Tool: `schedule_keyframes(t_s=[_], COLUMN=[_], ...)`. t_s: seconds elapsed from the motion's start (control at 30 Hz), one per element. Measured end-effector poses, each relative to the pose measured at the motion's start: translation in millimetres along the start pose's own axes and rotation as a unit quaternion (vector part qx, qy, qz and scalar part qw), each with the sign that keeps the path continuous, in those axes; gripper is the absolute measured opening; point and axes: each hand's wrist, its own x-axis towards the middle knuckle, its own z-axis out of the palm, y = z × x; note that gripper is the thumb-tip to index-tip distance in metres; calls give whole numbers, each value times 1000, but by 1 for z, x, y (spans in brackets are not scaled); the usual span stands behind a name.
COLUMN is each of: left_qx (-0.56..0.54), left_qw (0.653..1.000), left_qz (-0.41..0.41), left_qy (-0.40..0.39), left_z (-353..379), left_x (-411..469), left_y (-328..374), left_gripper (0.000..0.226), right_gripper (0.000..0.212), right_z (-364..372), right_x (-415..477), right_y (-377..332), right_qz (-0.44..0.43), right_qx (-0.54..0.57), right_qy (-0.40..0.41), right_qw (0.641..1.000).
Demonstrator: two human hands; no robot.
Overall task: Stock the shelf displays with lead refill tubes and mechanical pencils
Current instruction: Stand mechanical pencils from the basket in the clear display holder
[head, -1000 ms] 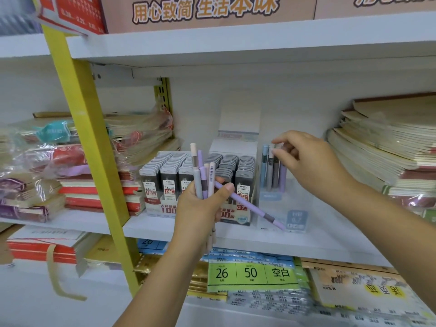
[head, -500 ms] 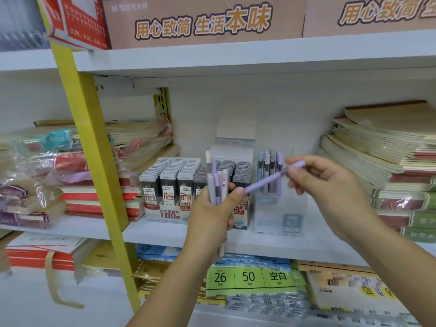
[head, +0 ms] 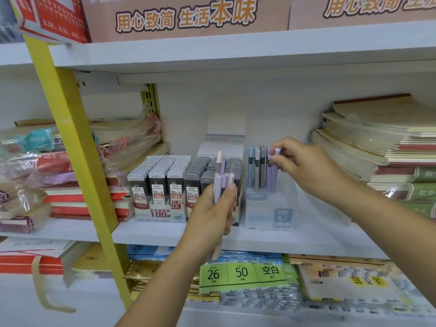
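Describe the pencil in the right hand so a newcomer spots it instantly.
On the middle white shelf, right of the lead refill tubes, stands a clear display box of upright pencils. The right hand pinches the top of the rightmost one, a lilac pencil. Its neighbours are blue, grey and lilac; only this one is held.

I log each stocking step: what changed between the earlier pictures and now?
The right hand pulled a purple pencil from the bundle in the left hand, turned it upright and lowered it into the clear display box, still pinching its top. The left hand still grips the bundle; refill tubes stayed.
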Motion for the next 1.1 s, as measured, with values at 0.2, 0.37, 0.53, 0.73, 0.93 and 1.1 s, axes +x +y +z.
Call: schedule_keyframes(t_s=[0.2,0.37,0.53,0.73,0.93,1.1], left_qx=[7,11,14,-22,-48,-60], left_qw=[1000,1000,1000,1000,996,994], left_qz=[-1,9,13,5,28,6], left_qy=[3,7,-7,-12,-70,-87], left_z=[2,2,-3,-4,4,-16], left_x=[1,0,-1,-3,-2,-9], left_y=[-1,-3,-2,0,1,-5], left_gripper=[36,24,20,47,39,27], right_gripper=[5,22,20,22,14,10], right_z=[0,6,12,12,32,17], right_x=[2,5,6,-5,-32,-29], right_y=[4,7,12,-6,-46,-43], right_qz=[21,16,-64,-13,86,135], right_qx=[37,-1,-203,-198,187,359], right_qy=[18,35,102,123,-76,11], right_qw=[999,999,972,972,976,923])
